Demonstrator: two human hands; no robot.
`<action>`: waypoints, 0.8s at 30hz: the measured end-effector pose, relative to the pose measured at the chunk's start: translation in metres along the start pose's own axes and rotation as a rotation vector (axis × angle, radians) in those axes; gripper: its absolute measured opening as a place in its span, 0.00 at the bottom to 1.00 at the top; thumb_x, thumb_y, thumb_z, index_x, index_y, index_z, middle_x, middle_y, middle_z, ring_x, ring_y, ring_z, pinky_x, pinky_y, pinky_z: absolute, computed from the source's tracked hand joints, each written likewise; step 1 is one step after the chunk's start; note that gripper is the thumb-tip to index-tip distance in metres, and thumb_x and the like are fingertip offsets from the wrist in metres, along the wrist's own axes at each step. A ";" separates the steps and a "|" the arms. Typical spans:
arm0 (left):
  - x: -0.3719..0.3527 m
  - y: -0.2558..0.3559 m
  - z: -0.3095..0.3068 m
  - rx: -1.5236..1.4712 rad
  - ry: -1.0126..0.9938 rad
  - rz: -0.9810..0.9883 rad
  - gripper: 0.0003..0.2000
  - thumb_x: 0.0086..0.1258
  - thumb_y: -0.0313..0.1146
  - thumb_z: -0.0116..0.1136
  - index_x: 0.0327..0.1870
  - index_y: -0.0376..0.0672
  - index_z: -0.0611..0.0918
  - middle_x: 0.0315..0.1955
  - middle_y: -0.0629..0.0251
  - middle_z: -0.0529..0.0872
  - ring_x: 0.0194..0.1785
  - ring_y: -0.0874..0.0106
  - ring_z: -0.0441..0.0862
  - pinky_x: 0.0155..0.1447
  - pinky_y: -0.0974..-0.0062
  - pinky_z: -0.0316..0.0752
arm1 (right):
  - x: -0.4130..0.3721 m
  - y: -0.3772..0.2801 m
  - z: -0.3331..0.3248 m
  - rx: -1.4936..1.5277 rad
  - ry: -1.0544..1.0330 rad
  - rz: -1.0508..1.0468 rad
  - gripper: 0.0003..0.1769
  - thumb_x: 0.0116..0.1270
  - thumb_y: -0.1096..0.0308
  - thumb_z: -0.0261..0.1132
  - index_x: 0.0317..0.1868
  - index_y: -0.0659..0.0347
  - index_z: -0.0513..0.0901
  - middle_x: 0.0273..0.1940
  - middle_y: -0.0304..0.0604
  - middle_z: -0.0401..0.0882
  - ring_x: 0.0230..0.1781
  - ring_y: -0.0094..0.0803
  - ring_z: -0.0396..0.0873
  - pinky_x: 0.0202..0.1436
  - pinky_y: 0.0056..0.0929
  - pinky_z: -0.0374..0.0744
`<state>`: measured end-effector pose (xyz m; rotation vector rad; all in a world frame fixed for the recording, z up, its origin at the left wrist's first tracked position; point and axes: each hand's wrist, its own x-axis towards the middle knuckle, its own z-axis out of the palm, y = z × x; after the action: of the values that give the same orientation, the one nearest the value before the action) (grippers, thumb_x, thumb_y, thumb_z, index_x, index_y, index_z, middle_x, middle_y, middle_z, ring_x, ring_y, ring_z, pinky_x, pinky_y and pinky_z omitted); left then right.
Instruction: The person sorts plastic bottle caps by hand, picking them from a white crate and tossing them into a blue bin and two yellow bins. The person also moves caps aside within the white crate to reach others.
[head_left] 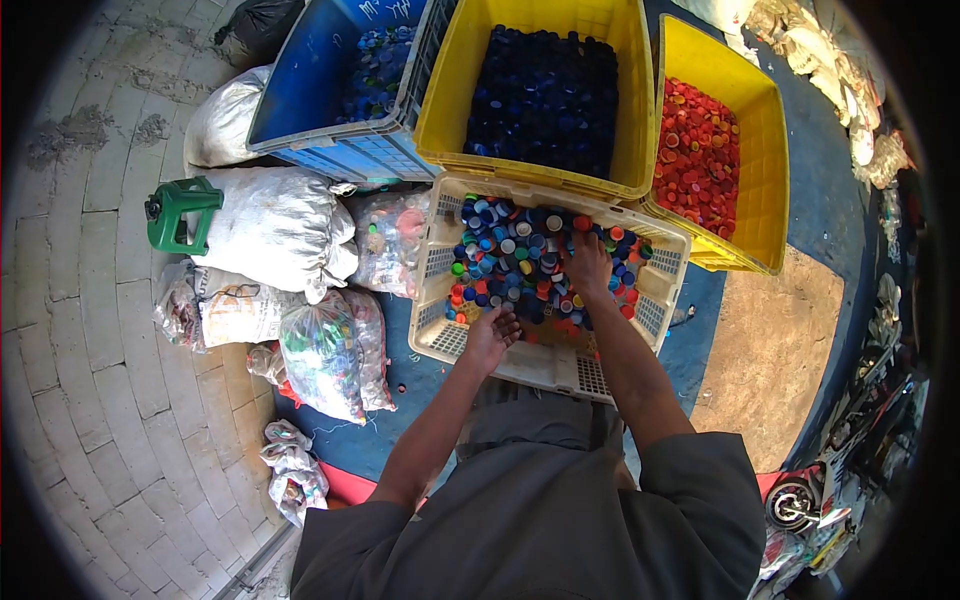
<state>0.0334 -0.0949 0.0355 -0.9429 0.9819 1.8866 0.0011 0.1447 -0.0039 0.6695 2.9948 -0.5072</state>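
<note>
In front of me is a white plastic crate (440, 345) holding a mix of bottle caps (520, 250) in blue, red, white, green and other colours. My right hand (587, 267) reaches into the crate, back of the hand up. Its fingers bend down among the caps and their tips are hidden, close to a red cap (582, 223). Over the crate's near left side is my left hand (491, 340), palm turned inward and fingers loosely curved and apart. No cap shows clearly in it.
Beyond the crate stand a yellow bin (440, 120) of dark blue caps, another yellow bin (765, 150) of red caps and a blue bin (290, 100) of mixed caps. Stuffed sacks (270, 215) and a green jerrycan (183, 216) lie left. A brown board (765, 360) lies right.
</note>
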 end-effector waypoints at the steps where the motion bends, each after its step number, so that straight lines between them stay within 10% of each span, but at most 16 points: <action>1: 0.001 0.003 -0.004 -0.020 0.000 0.008 0.11 0.72 0.38 0.53 0.44 0.41 0.79 0.37 0.64 0.82 0.42 0.68 0.80 0.50 0.66 0.77 | 0.001 0.000 -0.001 0.014 -0.017 0.007 0.23 0.56 0.58 0.69 0.52 0.53 0.76 0.45 0.47 0.73 0.50 0.46 0.75 0.48 0.45 0.77; 9: 0.000 0.011 0.005 0.161 0.028 0.140 0.09 0.71 0.37 0.53 0.46 0.44 0.77 0.36 0.67 0.82 0.39 0.72 0.81 0.44 0.71 0.77 | -0.005 0.012 -0.005 0.542 0.032 0.056 0.28 0.59 0.64 0.69 0.61 0.57 0.74 0.50 0.47 0.78 0.50 0.44 0.78 0.51 0.39 0.78; 15: 0.011 0.008 0.048 0.785 -0.005 0.607 0.18 0.64 0.35 0.64 0.54 0.42 0.76 0.43 0.65 0.78 0.41 0.73 0.80 0.45 0.74 0.78 | -0.036 -0.001 -0.053 1.915 -0.561 0.479 0.21 0.64 0.69 0.67 0.56 0.61 0.76 0.51 0.41 0.80 0.46 0.30 0.80 0.44 0.32 0.80; 24: 0.004 0.021 0.084 1.292 -0.361 0.921 0.30 0.57 0.33 0.68 0.63 0.46 0.74 0.50 0.58 0.73 0.53 0.61 0.76 0.60 0.65 0.71 | -0.063 0.017 -0.047 2.031 -0.773 0.492 0.19 0.62 0.72 0.68 0.54 0.60 0.76 0.46 0.39 0.80 0.44 0.29 0.81 0.45 0.30 0.81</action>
<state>-0.0075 -0.0280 0.0735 0.6901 2.1444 1.3962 0.0675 0.1483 0.0419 0.7064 0.6957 -2.6342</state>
